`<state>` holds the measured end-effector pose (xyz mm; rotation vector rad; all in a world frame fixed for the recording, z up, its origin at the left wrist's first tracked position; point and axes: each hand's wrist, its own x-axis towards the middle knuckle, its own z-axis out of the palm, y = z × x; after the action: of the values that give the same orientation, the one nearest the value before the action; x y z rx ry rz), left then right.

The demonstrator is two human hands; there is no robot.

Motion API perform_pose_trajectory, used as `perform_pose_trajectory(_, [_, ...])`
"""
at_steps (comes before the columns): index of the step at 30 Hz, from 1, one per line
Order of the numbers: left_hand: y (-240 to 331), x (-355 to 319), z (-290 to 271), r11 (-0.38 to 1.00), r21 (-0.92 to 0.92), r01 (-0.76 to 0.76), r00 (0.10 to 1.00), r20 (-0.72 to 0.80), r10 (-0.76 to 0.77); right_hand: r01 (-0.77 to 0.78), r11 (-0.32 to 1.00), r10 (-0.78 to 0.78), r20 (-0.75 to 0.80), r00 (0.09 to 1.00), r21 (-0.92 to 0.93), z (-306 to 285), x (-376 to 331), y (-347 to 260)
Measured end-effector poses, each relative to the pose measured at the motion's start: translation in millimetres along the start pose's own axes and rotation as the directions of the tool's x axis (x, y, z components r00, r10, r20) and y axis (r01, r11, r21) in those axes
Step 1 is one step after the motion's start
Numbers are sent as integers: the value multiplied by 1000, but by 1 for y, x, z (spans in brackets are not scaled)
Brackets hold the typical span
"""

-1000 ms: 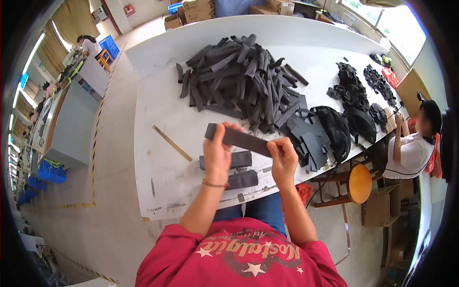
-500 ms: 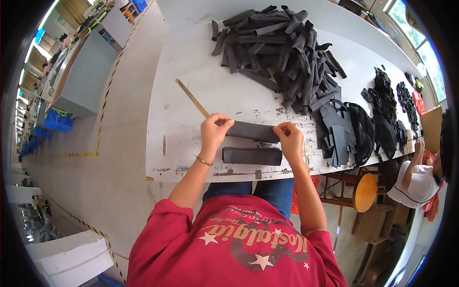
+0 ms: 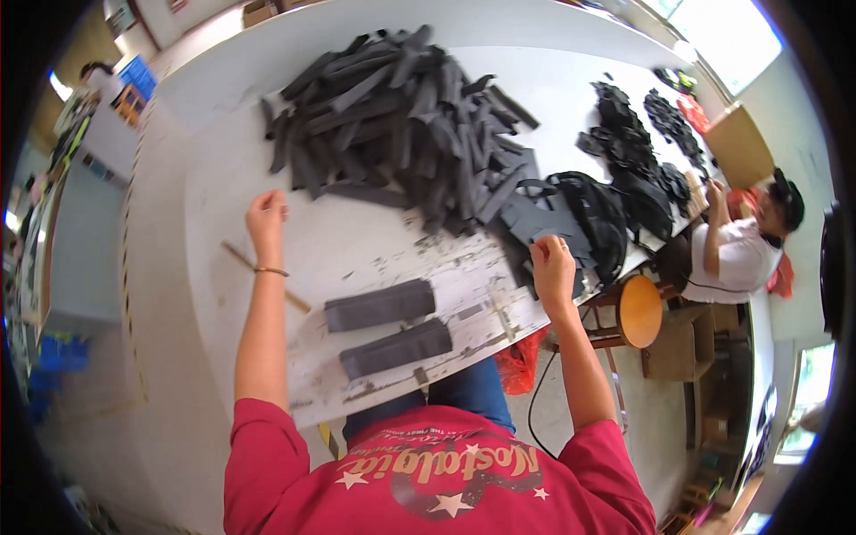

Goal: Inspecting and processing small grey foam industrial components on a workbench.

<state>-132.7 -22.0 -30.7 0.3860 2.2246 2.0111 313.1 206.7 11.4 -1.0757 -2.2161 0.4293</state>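
Observation:
Two folded strips of dark grey fabric, a far strip (image 3: 381, 306) and a near strip (image 3: 396, 349), lie side by side near the table's front edge. My left hand (image 3: 267, 218) is over the white table, left of a big heap of dark grey strips (image 3: 392, 116); its fingers are curled, and nothing shows in them. Farther right, my right hand (image 3: 554, 267) is at the edge of a stack of flat dark grey pieces (image 3: 544, 218). Its fingers are pinched together; whatever is between them cannot be made out.
A thin wooden ruler-like stick (image 3: 266, 275) lies left of the strips. Past the flat pieces are a black bag-like item (image 3: 593, 218) and heaps of small black parts (image 3: 615, 116). A co-worker (image 3: 736, 250) sits at the right, beyond a round wooden stool (image 3: 639, 311).
Both hands have let go of the far strip, which now lies on the table. My left hand has moved left and away; my right hand has moved to the flat pieces. The view has turned.

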Motion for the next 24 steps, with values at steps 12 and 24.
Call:
perform_pose_trajectory(12, [-23, 46, 83, 906, 423, 1, 997, -74, 33, 289, 549, -36, 323, 946, -784, -4, -27, 51])
perform_pose_trajectory(24, [54, -59, 22, 760, -532, 373, 926, 158, -344, 130, 834, -89, 102, 991, -537, -17, 1, 59])
